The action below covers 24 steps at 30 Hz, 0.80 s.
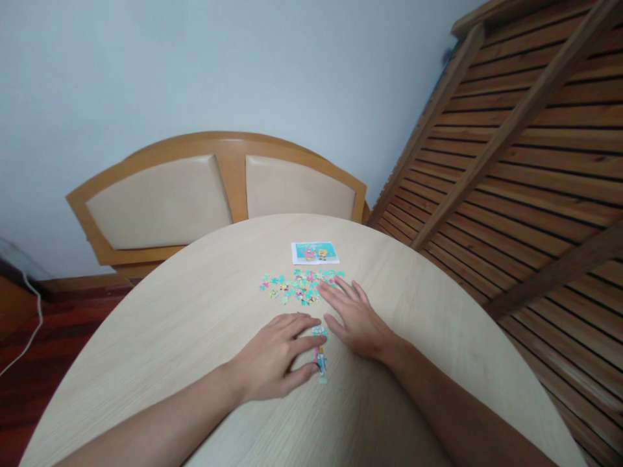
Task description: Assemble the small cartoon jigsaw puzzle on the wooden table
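Note:
Loose jigsaw puzzle pieces (287, 285), mostly teal with pink and yellow bits, lie scattered across the middle of the table. My right hand (353, 318) reaches to their right edge, fingers stretched and apart, the fingertips over the nearest pieces. Closer to me is a narrow upright strip of joined puzzle pieces (322, 363). My left hand (280, 353) rests at the strip's left side with spread fingers, its fingertips over the strip and hiding part of it. Beyond the loose pieces lies a picture card (316, 253) showing a pink and a yellow cartoon figure on teal.
All of this lies on a round, pale wooden table (195, 305). Behind it stands a wooden headboard with cream padded panels (160, 201) against a wall. A slatted wooden frame (525, 149) leans at the right. A white cable (36, 324) hangs at the far left.

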Each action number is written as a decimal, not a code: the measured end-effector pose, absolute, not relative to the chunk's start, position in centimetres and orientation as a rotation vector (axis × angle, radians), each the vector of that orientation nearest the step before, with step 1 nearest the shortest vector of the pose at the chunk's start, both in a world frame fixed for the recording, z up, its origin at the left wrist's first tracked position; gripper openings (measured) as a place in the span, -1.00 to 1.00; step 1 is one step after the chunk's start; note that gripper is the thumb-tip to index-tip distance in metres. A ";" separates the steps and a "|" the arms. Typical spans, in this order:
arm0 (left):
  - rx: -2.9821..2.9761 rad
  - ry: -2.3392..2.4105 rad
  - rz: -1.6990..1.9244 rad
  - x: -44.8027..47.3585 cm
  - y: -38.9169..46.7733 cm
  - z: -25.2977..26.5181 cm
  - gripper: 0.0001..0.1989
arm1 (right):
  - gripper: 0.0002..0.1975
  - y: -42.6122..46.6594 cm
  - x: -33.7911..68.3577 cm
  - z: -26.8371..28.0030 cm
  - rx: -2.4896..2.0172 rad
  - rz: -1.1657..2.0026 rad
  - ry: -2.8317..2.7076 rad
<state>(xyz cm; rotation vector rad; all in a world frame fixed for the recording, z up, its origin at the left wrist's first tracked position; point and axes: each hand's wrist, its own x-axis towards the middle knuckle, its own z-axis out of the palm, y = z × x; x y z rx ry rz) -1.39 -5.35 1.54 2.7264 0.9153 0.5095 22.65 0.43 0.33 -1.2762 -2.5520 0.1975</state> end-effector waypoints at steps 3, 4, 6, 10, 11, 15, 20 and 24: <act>2.713 0.889 0.515 -1.3 -5.4 1.6 -0.65 | -0.50 0.2 22.3 0.5 -1.237 0.266 -2.594; 2.711 0.893 0.512 -1.3 -5.4 1.6 -0.66 | -0.52 0.2 22.4 0.5 -1.238 0.274 -2.589; 2.717 0.908 0.507 -1.4 -5.3 1.5 -0.68 | -0.55 0.1 22.8 0.4 -1.244 0.272 -2.568; 2.721 0.919 0.509 -1.6 -5.4 1.5 -0.69 | -0.51 0.3 23.8 -0.2 -1.304 0.218 -2.477; 2.717 0.914 0.511 -1.6 -5.4 1.4 -0.68 | -0.48 0.4 24.1 -0.4 -1.347 0.190 -2.418; 2.703 0.914 0.492 -1.7 -5.4 1.4 -0.68 | -0.40 1.4 25.0 -1.3 -1.529 0.129 -2.196; 2.701 0.940 0.461 -1.7 -5.4 1.3 -0.68 | -0.43 2.0 25.1 -1.6 -1.573 0.137 -2.161; 2.703 0.931 0.456 -1.7 -5.4 1.3 -0.68 | -0.57 1.9 24.9 -1.7 -1.558 0.148 -2.170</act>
